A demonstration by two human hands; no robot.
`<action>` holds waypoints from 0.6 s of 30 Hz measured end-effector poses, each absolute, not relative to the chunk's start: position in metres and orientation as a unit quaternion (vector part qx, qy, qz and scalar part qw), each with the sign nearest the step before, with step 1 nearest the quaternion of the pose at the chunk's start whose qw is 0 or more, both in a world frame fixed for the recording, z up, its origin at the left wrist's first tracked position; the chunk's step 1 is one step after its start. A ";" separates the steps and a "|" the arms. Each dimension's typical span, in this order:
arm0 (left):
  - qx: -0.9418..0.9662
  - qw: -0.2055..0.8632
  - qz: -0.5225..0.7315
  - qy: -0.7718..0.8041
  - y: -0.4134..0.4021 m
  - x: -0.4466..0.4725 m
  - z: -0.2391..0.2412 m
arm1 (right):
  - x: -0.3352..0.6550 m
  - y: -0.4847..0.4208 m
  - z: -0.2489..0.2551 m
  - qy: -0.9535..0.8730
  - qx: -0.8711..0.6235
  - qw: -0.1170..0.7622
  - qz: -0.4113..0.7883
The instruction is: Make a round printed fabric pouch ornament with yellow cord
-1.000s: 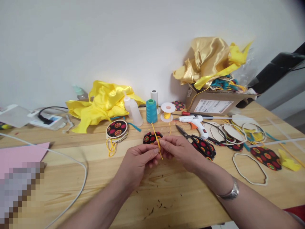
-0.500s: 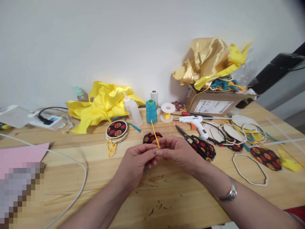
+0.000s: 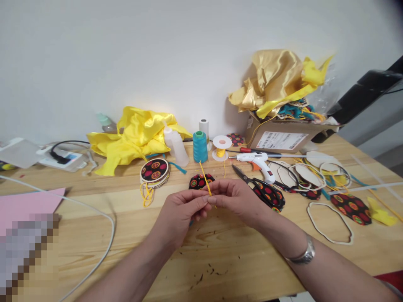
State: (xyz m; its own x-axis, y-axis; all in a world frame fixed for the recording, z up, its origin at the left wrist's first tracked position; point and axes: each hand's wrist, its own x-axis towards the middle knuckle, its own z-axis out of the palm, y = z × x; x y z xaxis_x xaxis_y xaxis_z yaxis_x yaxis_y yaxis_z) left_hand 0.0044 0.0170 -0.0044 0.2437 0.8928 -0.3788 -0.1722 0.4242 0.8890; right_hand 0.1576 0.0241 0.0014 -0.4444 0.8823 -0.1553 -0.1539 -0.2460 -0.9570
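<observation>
My left hand point(image 3: 182, 212) and my right hand point(image 3: 234, 199) meet over the middle of the wooden table point(image 3: 220, 260), fingertips pinched together on a thin yellow cord point(image 3: 205, 178). The cord sticks up from the pinch, and a short end shows below my right fingers. Just behind the hands lies a black patterned fabric piece point(image 3: 198, 181). A metal watch is on my right wrist.
Scissors point(image 3: 252, 180) and a white glue gun point(image 3: 256, 161) lie to the right. A teal thread spool point(image 3: 200, 147), glue bottles point(image 3: 176, 147), yellow fabric point(image 3: 132, 136), a round patterned disc point(image 3: 154, 170) and a cardboard box point(image 3: 283, 134) stand behind. White frames and patterned pieces spread at right; a white cable point(image 3: 107, 235) curves at left.
Both hands stay pinched on the yellow cord with only slight finger shifts; the cord's lower end shows shorter than a second ago.
</observation>
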 end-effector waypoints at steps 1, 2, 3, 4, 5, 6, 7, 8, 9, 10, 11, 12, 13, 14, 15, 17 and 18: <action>0.375 0.693 0.384 0.481 0.017 0.004 -0.005 | 0.157 0.024 0.001 -0.500 -0.381 0.372 0.682; 0.376 0.693 0.383 0.482 0.017 0.005 -0.005 | 0.157 0.024 0.001 -0.511 -0.389 0.372 0.670; 0.375 0.692 0.383 0.483 0.017 0.005 -0.005 | 0.157 0.024 0.000 -0.520 -0.396 0.373 0.658; 0.375 0.691 0.384 0.484 0.017 0.005 -0.005 | 0.157 0.024 -0.001 -0.526 -0.402 0.373 0.650; 0.375 0.691 0.384 0.484 0.017 0.005 -0.005 | 0.157 0.025 -0.002 -0.529 -0.408 0.374 0.644; 0.374 0.689 0.385 0.486 0.017 0.005 -0.005 | 0.157 0.025 -0.003 -0.531 -0.412 0.375 0.639; 0.374 0.688 0.385 0.488 0.017 0.005 -0.005 | 0.157 0.025 -0.004 -0.531 -0.416 0.377 0.634; 0.374 0.687 0.385 0.490 0.017 0.004 -0.005 | 0.157 0.025 -0.004 -0.532 -0.420 0.380 0.630; 0.374 0.686 0.384 0.492 0.017 0.004 -0.004 | 0.157 0.025 -0.004 -0.530 -0.427 0.385 0.623; 0.375 0.685 0.383 0.493 0.017 0.004 -0.004 | 0.157 0.025 -0.003 -0.527 -0.435 0.391 0.616; 0.375 0.685 0.382 0.494 0.017 0.004 -0.004 | 0.157 0.024 -0.003 -0.525 -0.443 0.399 0.608; 0.375 0.686 0.382 0.494 0.017 0.005 -0.004 | 0.157 0.024 -0.002 -0.523 -0.450 0.405 0.600; 0.374 0.687 0.381 0.493 0.017 0.005 -0.003 | 0.156 0.024 -0.002 -0.520 -0.456 0.412 0.593; 0.372 0.687 0.382 0.494 0.017 0.005 -0.003 | 0.156 0.024 -0.001 -0.518 -0.460 0.418 0.588; 0.370 0.688 0.382 0.493 0.016 0.005 -0.003 | 0.156 0.025 -0.001 -0.517 -0.463 0.423 0.584; 0.366 0.689 0.385 0.493 0.016 0.005 -0.004 | 0.157 0.025 -0.002 -0.521 -0.469 0.427 0.571; 0.363 0.691 0.386 0.492 0.016 0.005 -0.004 | 0.157 0.025 -0.002 -0.529 -0.471 0.428 0.561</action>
